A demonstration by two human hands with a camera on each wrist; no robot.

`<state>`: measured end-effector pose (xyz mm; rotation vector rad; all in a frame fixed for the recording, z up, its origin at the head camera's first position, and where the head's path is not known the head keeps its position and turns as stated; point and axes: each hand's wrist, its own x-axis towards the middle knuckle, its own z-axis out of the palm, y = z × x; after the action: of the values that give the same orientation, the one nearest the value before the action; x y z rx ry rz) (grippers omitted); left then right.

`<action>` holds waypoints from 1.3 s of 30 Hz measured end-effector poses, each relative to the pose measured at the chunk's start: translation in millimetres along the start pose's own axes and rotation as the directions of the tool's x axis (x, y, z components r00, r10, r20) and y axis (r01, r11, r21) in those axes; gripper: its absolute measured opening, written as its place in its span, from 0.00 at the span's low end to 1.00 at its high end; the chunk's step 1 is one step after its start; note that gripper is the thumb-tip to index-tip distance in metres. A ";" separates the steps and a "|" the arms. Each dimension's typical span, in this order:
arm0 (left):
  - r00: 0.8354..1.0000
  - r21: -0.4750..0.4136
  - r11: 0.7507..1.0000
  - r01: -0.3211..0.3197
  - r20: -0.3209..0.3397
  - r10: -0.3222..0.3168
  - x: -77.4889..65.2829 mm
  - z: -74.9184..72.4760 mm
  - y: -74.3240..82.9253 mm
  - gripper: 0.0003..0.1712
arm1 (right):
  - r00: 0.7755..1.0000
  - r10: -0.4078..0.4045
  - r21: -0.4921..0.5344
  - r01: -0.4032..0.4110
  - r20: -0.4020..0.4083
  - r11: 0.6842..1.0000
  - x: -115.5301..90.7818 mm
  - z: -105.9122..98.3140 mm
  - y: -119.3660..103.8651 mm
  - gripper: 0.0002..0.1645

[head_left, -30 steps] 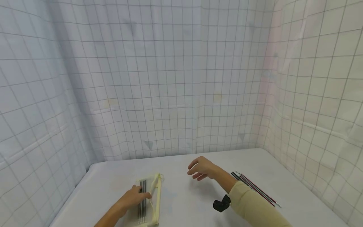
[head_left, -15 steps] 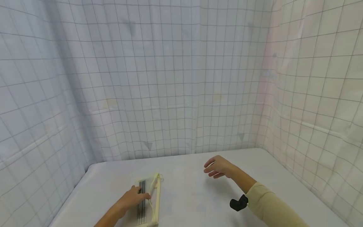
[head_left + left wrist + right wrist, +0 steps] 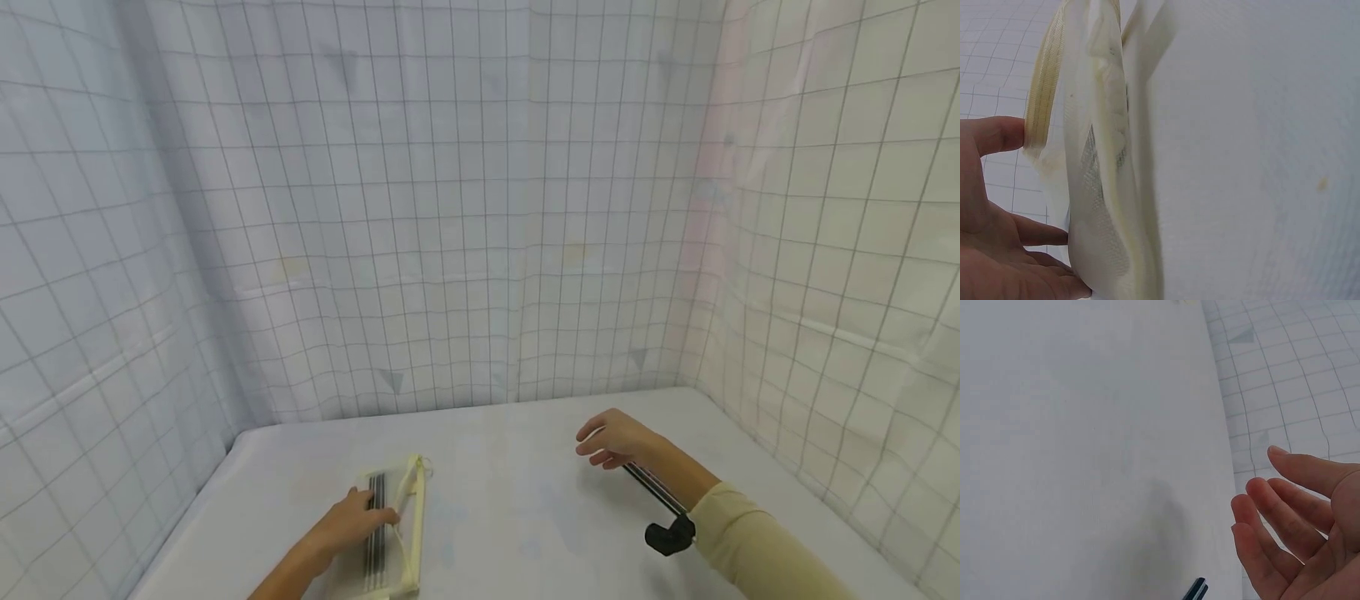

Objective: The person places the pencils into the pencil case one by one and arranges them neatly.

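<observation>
My left hand (image 3: 351,525) rests on a see-through zip pouch (image 3: 417,533) with pale yellow edging. The thumb touches the pouch's zip band (image 3: 1044,94), while the other fingers, fairly straight, press against its side. Several dark and grey pencil-like sticks (image 3: 377,550) show inside, partly under the hand. Over the right side of the table my right hand (image 3: 617,438) hovers with loosely bent fingers and nothing in them. Beneath that forearm lie several thin dark pencil-like sticks (image 3: 654,490), mostly hidden; the dark end of one stick (image 3: 1195,590) shows in the right wrist view.
Both things lie on a white-covered table (image 3: 495,517). White grid-patterned cloth (image 3: 480,208) hangs behind it and along both sides. A black wrist-worn device (image 3: 670,535) sits below the right sleeve.
My right hand has moved to the right, from mid-table to above the loose sticks, with its forearm now covering most of them. The left hand and the pouch have stayed put.
</observation>
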<state>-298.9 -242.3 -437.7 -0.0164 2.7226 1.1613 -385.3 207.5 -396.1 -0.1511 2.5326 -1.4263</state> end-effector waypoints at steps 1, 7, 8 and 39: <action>1.000 -0.002 1.000 -0.002 -0.002 0.002 0.5 0.0 0.0 0.53 | 1.000 0.003 0.007 -0.003 -0.001 1.000 -1.3 -3.3 1.3 0.22; 1.000 0.006 1.000 0.003 -0.003 -0.003 1.8 -0.1 -0.8 0.53 | 1.000 -0.006 -0.009 0.006 0.009 1.000 -8.8 -21.1 9.7 0.23; 1.000 0.007 1.000 0.002 -0.002 -0.002 1.4 -0.2 -0.7 0.53 | 1.000 -0.007 -0.011 0.007 0.010 1.000 -9.3 -23.8 11.5 0.23; 1.000 -0.001 1.000 -0.008 -0.005 0.008 -4.7 1.0 1.1 0.53 | 0.993 0.069 -0.106 -0.079 -0.098 0.991 -40.0 -82.8 101.0 0.13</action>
<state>-294.2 -241.2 -436.8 -0.0086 2.7290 1.1663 -364.9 336.9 -434.9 -0.0082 2.6641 -1.2962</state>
